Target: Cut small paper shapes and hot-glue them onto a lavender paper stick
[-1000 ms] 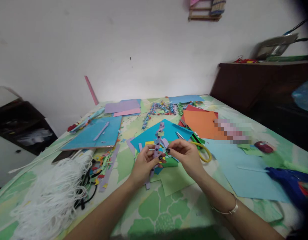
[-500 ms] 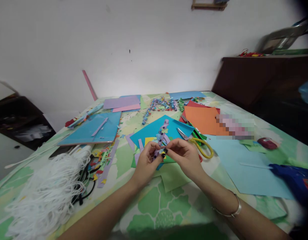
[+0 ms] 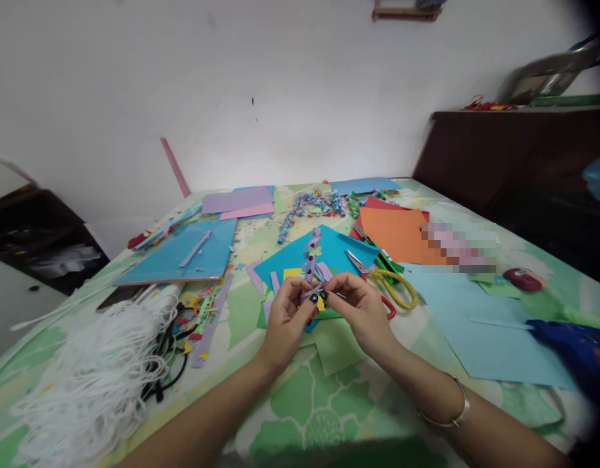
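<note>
Visibly, the lilac stick [image 3: 311, 255] bears dark spots.

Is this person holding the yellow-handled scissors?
No, the yellow-handled scissors lie on the table, while the left hand and right hand meet at the lower part of the spotted purple piece.

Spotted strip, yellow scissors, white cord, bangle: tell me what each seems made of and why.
Spotted strip: probably matte paper; it looks thin, with no gloss.
Yellow scissors: grey blades, likely steel by their shine; handle probably plastic, being evenly coloured.
White cord: soft-looking, in loose loops, perhaps cotton or synthetic; the fibre cannot be told.
Bangle: apparently polished metal, from its silvery highlights.
</note>
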A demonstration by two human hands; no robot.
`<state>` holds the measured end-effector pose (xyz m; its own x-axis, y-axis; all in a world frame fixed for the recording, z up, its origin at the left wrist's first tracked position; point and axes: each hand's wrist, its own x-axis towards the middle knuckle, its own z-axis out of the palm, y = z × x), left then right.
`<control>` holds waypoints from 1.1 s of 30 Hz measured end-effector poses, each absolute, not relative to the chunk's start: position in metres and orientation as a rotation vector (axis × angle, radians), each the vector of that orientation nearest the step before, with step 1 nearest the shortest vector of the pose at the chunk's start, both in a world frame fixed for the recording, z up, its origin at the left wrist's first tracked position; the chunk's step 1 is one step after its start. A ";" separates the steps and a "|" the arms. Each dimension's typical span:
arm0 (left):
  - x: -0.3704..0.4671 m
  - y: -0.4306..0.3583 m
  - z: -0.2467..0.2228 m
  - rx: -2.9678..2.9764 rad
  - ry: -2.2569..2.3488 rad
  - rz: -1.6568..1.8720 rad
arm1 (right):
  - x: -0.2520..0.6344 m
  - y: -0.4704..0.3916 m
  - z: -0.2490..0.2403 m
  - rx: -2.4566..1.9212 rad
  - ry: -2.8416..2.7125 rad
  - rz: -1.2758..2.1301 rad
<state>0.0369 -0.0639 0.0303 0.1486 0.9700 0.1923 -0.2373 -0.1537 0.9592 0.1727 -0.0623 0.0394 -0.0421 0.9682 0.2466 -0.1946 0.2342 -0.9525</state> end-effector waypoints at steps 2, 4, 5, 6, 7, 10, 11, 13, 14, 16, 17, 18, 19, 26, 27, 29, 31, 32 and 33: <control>0.037 -0.064 0.030 1.239 0.821 1.313 | 0.173 -0.062 0.039 -0.852 -1.215 1.159; 0.036 -0.064 0.030 1.251 0.823 1.313 | 0.174 -0.062 0.039 -0.850 -1.213 1.153; 0.036 -0.064 0.030 1.260 0.824 1.310 | 0.174 -0.062 0.039 -0.852 -1.216 1.149; 0.035 -0.064 0.030 1.270 0.826 1.306 | 0.174 -0.062 0.039 -0.857 -1.221 1.150; 0.035 -0.063 0.029 1.279 0.826 1.301 | 0.174 -0.062 0.039 -0.860 -1.225 1.150; 0.035 -0.062 0.027 1.297 0.827 1.295 | 0.173 -0.062 0.040 -0.866 -1.234 1.151; 0.035 -0.062 0.027 1.298 0.832 1.292 | 0.173 -0.063 0.040 -0.866 -1.237 1.150; 0.035 -0.062 0.026 1.293 0.843 1.288 | 0.173 -0.063 0.041 -0.863 -1.242 1.139; 0.035 -0.062 0.026 1.288 0.847 1.288 | 0.173 -0.063 0.041 -0.861 -1.246 1.136; 0.034 -0.062 0.027 1.276 0.851 1.289 | 0.173 -0.063 0.042 -0.855 -1.254 1.132; 0.034 -0.062 0.028 1.273 0.853 1.290 | 0.173 -0.063 0.042 -0.853 -1.256 1.130; 0.034 -0.062 0.028 1.269 0.856 1.291 | 0.173 -0.064 0.042 -0.854 -1.259 1.130; 0.034 -0.062 0.028 1.265 0.860 1.292 | 0.173 -0.064 0.042 -0.856 -1.262 1.131; 0.033 -0.059 0.025 1.206 0.841 1.311 | 0.174 -0.064 0.043 -0.843 -1.271 1.103; 0.032 -0.058 0.024 1.191 0.835 1.311 | 0.175 -0.064 0.045 -0.846 -1.260 1.057; 0.031 -0.055 0.023 1.158 0.814 1.312 | 0.183 -0.066 0.050 -0.875 -1.218 0.917; 0.029 -0.053 0.024 1.137 0.778 1.313 | 0.198 -0.073 0.055 -0.939 -1.164 0.748; 0.028 -0.053 0.024 1.132 0.756 1.310 | 0.209 -0.080 0.056 -0.989 -1.132 0.673; 0.027 -0.052 0.025 1.130 0.732 1.300 | 0.223 -0.088 0.055 -1.030 -1.105 0.565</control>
